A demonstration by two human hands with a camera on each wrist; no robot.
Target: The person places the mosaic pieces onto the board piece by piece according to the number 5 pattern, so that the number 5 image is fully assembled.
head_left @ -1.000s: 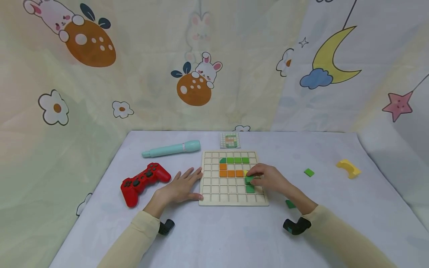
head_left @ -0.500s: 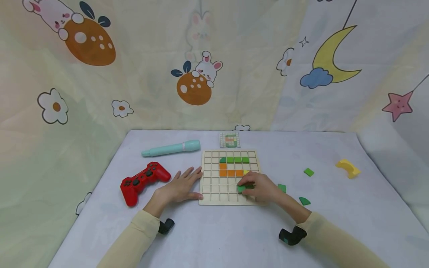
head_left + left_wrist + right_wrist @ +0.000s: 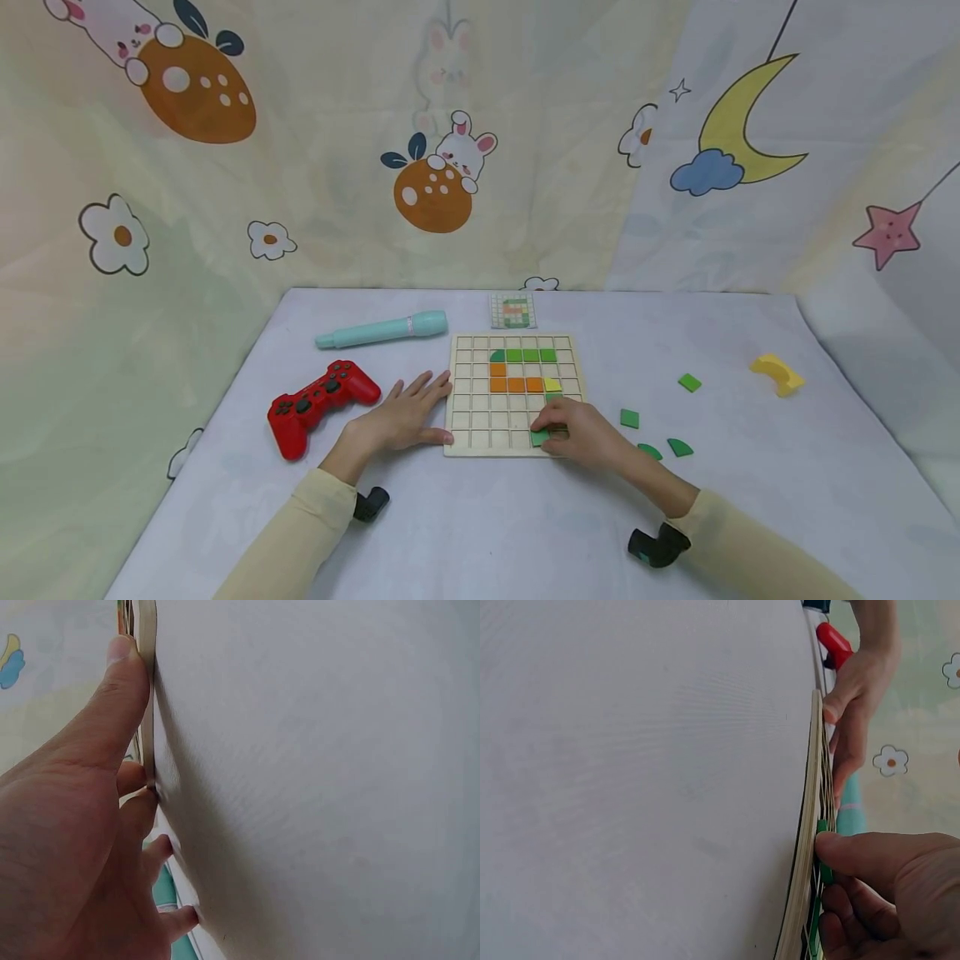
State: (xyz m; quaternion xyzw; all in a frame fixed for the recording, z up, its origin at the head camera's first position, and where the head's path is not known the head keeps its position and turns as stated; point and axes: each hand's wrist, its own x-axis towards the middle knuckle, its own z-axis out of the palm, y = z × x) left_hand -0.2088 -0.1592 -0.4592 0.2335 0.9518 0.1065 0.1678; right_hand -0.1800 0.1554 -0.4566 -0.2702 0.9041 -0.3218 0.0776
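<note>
A wooden grid board (image 3: 468,421) lies on the table in the head view. My left hand (image 3: 400,422) rests at its left edge, fingers spread, thumb and fingertips touching the rim. At the front of the board, my right hand (image 3: 587,435) pinches a green square tile (image 3: 539,437) between thumb and fingers. The right wrist view shows the thumb against this green tile (image 3: 824,859), low on the board's face. On the grid are a row of light green tiles (image 3: 531,356), several orange tiles (image 3: 516,385) and a yellow tile (image 3: 552,385). My right hand partly hides the tiles below the yellow one.
Loose green pieces lie right of the board, among them a square (image 3: 629,418) and a quarter-round (image 3: 680,447). A yellow arch block (image 3: 780,374) sits farther right. On the left are a red game controller (image 3: 322,407) and a teal flashlight-shaped object (image 3: 382,330). A pattern card (image 3: 513,311) lies behind.
My right hand has moved from the board's right column leftward and toward the front edge with a green tile. Loose green pieces beside its wrist have come into view. The left hand stays put.
</note>
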